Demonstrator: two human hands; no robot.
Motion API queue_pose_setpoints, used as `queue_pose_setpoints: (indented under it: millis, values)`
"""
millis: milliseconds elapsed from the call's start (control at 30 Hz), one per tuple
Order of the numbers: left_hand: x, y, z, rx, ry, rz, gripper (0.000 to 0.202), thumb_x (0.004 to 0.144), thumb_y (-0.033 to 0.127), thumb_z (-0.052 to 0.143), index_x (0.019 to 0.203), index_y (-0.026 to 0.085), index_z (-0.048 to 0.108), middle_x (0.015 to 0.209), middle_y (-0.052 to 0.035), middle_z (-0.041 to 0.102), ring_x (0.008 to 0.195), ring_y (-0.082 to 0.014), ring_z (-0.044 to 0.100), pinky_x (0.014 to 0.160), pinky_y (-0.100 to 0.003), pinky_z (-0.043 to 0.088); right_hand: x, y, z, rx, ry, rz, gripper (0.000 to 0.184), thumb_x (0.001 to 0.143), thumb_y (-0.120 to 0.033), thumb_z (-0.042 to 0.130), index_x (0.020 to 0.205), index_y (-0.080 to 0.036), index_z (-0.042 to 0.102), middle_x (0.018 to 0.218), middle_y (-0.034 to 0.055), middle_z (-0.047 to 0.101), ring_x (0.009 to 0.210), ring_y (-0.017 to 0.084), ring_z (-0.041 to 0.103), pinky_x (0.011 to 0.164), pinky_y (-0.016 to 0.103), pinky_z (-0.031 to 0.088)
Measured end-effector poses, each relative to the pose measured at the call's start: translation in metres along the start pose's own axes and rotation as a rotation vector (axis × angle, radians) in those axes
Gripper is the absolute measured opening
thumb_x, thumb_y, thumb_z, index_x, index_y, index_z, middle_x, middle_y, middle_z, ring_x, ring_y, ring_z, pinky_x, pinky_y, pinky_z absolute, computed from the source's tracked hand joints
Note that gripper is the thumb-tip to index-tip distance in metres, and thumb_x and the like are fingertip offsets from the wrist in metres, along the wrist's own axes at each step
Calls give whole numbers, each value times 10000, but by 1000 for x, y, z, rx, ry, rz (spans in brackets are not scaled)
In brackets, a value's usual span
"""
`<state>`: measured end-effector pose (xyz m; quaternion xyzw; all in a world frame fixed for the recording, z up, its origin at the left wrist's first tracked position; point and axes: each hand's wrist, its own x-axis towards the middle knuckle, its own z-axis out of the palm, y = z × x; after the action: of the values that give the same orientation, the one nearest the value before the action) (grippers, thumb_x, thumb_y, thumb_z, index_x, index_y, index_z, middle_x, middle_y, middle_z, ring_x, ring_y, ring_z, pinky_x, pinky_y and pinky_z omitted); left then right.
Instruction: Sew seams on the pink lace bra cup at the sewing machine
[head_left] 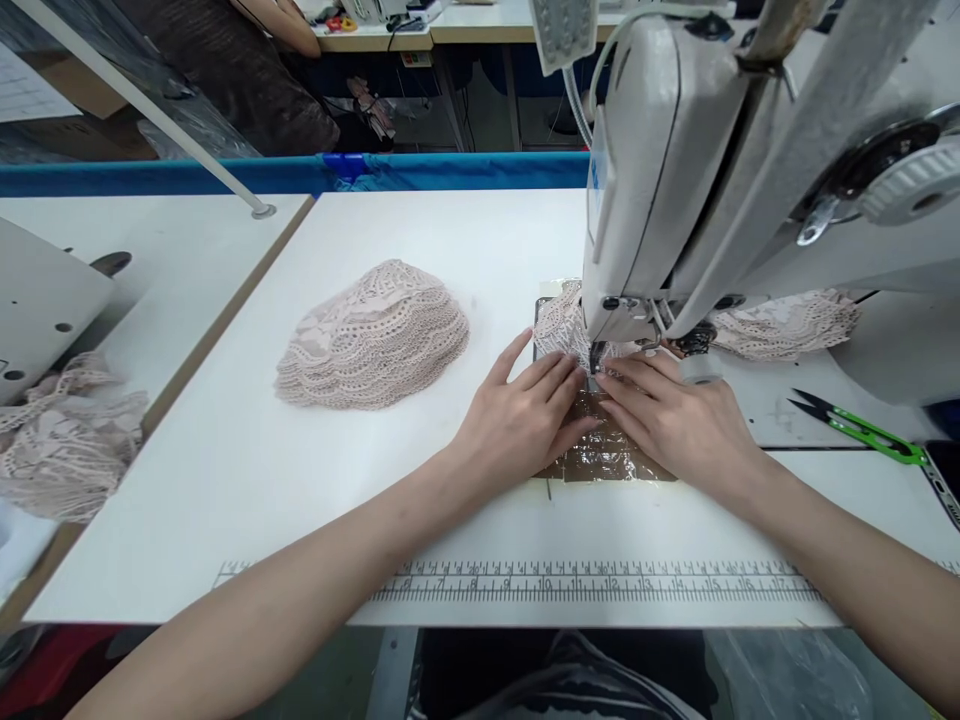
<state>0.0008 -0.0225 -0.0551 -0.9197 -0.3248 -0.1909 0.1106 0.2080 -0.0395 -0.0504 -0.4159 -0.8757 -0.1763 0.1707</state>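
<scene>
My left hand (521, 420) lies flat on the table, fingers stretched toward the needle of a white sewing machine (675, 200). My right hand (679, 420) rests beside it, fingers flat and pointing at the presser foot (598, 360). Both fingertips press a piece of pale pink lace (559, 325) that runs under the machine head. Below the hands lies a shiny taped plate (607, 455).
A stack of pink lace pieces (375, 338) sits left of my hands. More lace (787, 325) lies behind the machine, and another heap (64, 435) on the left table. Green thread snips (862, 430) lie at right. A printed ruler (585, 580) lines the table's front edge.
</scene>
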Motion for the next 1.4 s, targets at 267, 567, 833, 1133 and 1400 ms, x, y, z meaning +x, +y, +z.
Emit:
queue_pose_setpoints:
  millis: [267,567,833,1133,1400]
  values:
    - [3,-3,1,-35,-37,-49,473,951,434,460,1236,75,578,1242,-133,629,1198,-248,567,1137,-503,306,-3,8,-2,-1,-5,-5,284,949,-291,490,1122,-149,666,1052,89,719,995,232,629,1014,462,357]
    - [7,-17,3,-61,-65,-110,339,987,247,393,1264,118,541,1297,-113,587,1226,-225,539,1077,-454,391,-2,10,-4,-40,9,0,309,962,-291,461,1143,-134,655,911,70,747,841,211,656,979,462,404]
    - [-5,9,-12,-70,-70,50,220,949,105,388,956,102,608,806,-81,676,737,-189,624,694,-339,503,-3,9,-6,89,69,33,258,936,-237,498,1106,-144,668,1032,76,726,843,192,670,966,463,441]
    - [-3,14,-47,-1360,-212,-383,192,968,335,396,872,194,483,814,-25,565,712,-125,559,583,-234,486,1,-1,-19,1011,-253,143,452,1019,-330,247,1040,-212,682,949,34,720,831,153,664,708,298,529]
    - [-3,-10,-30,-1498,-370,-461,302,980,399,378,1127,170,509,1123,-127,650,938,-170,677,703,-267,573,1,0,-25,1279,-285,456,324,858,-498,582,850,-186,669,756,12,667,588,115,578,514,248,464]
